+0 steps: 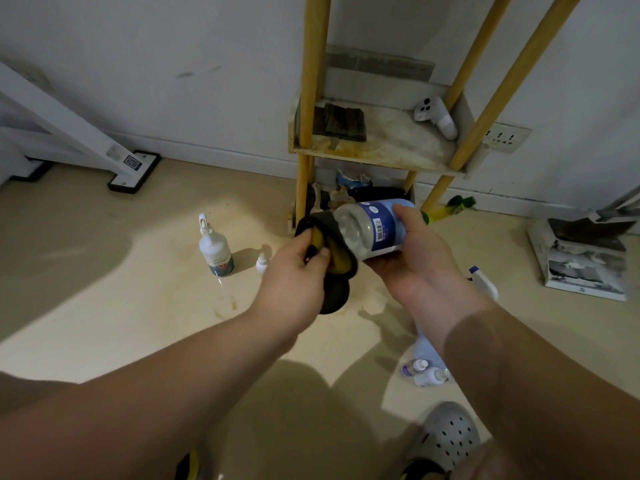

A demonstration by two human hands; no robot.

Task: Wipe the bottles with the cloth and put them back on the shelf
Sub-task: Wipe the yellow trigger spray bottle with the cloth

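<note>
My right hand (415, 261) wraps the bottle (367, 226) around its labelled middle and holds it on its side in the air, in front of the shelf (381, 157). My left hand (294, 271) bunches the dark cloth (334, 258) against the bottle's clear end. I judge the bottle to be light, stiff plastic, smooth and probably slippery under a wipe, so the label band seems the safest hold. The cloth looks soft and should fold round the end easily.
</note>
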